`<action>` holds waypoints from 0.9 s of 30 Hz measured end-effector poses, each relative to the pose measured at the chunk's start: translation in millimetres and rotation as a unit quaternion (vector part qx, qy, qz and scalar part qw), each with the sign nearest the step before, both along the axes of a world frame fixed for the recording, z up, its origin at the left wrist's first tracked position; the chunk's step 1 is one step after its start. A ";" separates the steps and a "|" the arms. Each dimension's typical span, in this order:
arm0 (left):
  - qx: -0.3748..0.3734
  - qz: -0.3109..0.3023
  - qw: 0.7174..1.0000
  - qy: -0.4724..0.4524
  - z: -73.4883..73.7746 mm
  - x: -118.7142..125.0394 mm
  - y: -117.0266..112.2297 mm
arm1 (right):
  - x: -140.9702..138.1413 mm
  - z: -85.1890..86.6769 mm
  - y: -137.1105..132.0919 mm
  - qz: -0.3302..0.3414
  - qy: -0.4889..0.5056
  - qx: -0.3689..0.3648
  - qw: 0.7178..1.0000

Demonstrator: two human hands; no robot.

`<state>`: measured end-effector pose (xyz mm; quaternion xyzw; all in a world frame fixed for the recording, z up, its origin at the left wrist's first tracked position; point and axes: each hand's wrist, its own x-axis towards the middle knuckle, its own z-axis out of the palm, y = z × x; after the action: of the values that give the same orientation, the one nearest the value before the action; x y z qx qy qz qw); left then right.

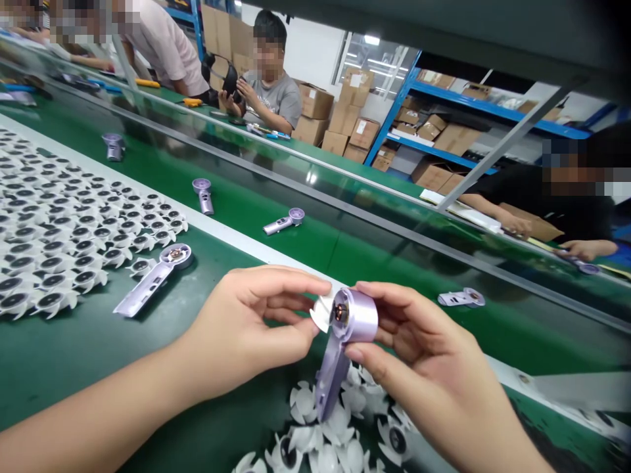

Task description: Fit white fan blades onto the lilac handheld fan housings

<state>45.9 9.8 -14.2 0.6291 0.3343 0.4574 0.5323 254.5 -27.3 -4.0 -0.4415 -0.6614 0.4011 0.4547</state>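
My right hand (419, 348) grips the round head of a lilac handheld fan body (358, 316), whose handle (331, 384) points down towards the belt. The open head faces left and shows a copper motor coil. My left hand (251, 322) pinches a white plastic fan impeller (321, 313) between thumb and fingers, touching the fan head's open side. Part of the impeller is hidden by my fingers. Below my hands lies a heap of loose white impellers (325, 433), and a larger heap (59, 249) covers the belt at the left.
Several lilac fan bodies, such as one (152, 281) and another (283, 221), lie on the green conveyor belt (89, 368). A metal-edged divider (315, 223) runs beyond it. Co-workers sit across the line, near cardboard boxes (345, 125) on blue shelving (434, 112).
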 end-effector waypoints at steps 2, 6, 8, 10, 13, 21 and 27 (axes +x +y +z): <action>0.030 0.010 0.999 0.015 1.3 0.4 0.3 | 2.1 -0.7 0.0 -0.011 -0.060 0.047 0.997; 0.028 0.019 0.999 0.031 3.0 3.1 2.0 | 9.8 -1.4 -0.2 -0.036 -0.194 0.155 0.968; 0.005 0.023 0.999 0.021 0.7 5.2 3.0 | 12.6 -3.7 -1.1 -0.048 -0.269 0.237 0.932; -0.024 0.017 0.999 0.016 -4.1 7.3 2.8 | 11.7 -8.4 -3.3 -0.055 -0.339 0.308 0.887; -0.094 -0.027 0.994 0.040 -12.0 8.5 -0.9 | 4.3 -16.5 -7.6 -0.065 -0.395 0.348 0.848; -0.014 -0.117 0.960 0.255 -8.0 -5.8 4.3 | 37.1 -19.3 66.4 -0.261 -0.361 0.079 0.892; 0.078 -0.349 0.841 0.405 -5.1 -4.5 12.3 | 93.1 -48.3 163.4 -0.293 -0.460 -0.103 0.831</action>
<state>41.3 22.1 -19.2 0.8727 0.2411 -0.0296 0.4234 347.7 136.0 -52.3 -0.7927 -0.5884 0.0650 0.1457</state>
